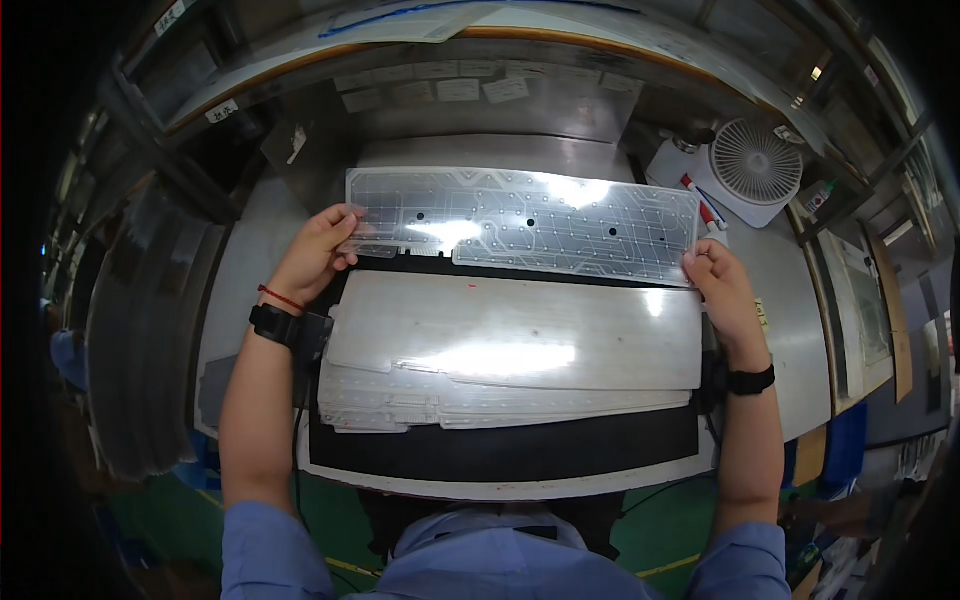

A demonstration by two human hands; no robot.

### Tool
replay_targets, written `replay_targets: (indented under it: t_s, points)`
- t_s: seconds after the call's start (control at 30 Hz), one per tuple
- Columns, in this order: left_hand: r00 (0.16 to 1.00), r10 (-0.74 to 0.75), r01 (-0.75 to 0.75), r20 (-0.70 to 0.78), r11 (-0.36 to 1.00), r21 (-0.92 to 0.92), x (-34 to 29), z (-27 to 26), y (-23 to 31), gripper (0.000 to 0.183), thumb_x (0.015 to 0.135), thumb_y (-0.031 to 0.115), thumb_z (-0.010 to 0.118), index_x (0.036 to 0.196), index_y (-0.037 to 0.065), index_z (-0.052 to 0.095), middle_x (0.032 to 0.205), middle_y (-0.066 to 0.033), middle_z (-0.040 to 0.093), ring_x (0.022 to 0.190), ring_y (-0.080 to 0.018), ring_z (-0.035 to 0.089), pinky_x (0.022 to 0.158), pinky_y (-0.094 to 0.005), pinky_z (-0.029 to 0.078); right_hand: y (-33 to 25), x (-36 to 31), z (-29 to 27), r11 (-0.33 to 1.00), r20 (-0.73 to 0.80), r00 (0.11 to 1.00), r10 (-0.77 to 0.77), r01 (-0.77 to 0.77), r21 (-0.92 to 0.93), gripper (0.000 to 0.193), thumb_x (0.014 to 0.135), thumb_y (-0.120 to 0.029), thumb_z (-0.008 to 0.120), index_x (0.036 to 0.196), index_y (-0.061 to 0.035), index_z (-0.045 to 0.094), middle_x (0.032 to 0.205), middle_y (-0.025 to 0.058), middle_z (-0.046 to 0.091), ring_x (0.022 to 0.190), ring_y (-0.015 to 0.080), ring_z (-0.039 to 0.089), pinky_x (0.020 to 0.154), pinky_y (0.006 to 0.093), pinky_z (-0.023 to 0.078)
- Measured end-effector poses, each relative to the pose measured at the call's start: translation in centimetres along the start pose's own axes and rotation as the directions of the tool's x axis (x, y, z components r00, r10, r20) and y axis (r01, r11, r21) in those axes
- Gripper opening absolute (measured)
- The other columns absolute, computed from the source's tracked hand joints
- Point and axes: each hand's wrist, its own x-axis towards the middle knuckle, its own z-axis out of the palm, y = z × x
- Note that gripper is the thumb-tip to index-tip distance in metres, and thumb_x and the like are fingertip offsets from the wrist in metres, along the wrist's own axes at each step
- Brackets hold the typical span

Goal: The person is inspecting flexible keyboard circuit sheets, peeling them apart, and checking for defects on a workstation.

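Observation:
A long see-through membrane circuit sheet [490, 205] with printed traces, rows of dots and a few black spots is held up across the middle. My left hand [322, 248] pinches its left end between thumb and fingers. At the other end, my right hand [724, 290] grips the lower right corner. Nearer to me lies a stack of similar pale sheets [480, 325], the lower ones fanned out unevenly toward the front. Glare hides part of both surfaces. Beneath the stack is a black mat [500, 455].
A white fan [757, 165] stands at the back right, with red-capped markers [706, 212] beside it. A metal panel with paper notes [458, 90] rises behind, below a shelf [620, 40]. Tall stacked sheets [140, 330] stand at the left. Cables hang at the table's front.

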Motion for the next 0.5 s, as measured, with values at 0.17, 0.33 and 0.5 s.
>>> replay_targets:
  t_s: [0.17,0.33,0.5]
  points:
    - [1.000,0.023,-0.023,0.005,1.000,-0.019,0.1,-0.5,-0.2,0.020,0.102,0.021,0.052,0.115,0.007,0.056,0.100,-0.0031,0.064,0.064,-0.0047,0.057,0.054,-0.0144,0.043,0.4,0.2,0.0,0.999,-0.001,1.000,-0.021,0.021,0.044,0.007,0.098,-0.012,0.056,0.096,-0.0054,0.056,0.072,-0.0060,0.055,0.064,0.0018,0.047,0.060,0.0175,0.035]
    - [0.996,0.087,-0.088,-0.023,0.996,-0.031,0.1,-0.7,-0.6,0.016,0.100,0.020,0.055,0.111,0.010,0.059,0.117,-0.0069,0.065,0.085,-0.0103,0.066,0.067,-0.0181,0.050,-0.4,-0.1,0.2,0.997,-0.050,0.998,-0.039,0.042,0.059,0.006,0.097,-0.007,0.055,0.101,-0.0039,0.056,0.097,0.0053,0.063,0.075,0.0079,0.057,0.070,0.0201,0.047]
    - [0.982,0.181,-0.174,0.054,0.978,-0.111,0.1,0.2,-0.3,0.010,0.096,0.013,0.059,0.105,0.010,0.062,0.139,-0.0115,0.053,0.108,-0.0170,0.062,0.087,-0.0264,0.054,0.4,0.1,0.1,0.981,-0.083,0.981,-0.174,0.180,0.067,0.012,0.094,0.000,0.055,0.105,-0.0027,0.058,0.127,0.0134,0.057,0.100,0.0142,0.061,0.081,0.0244,0.052]
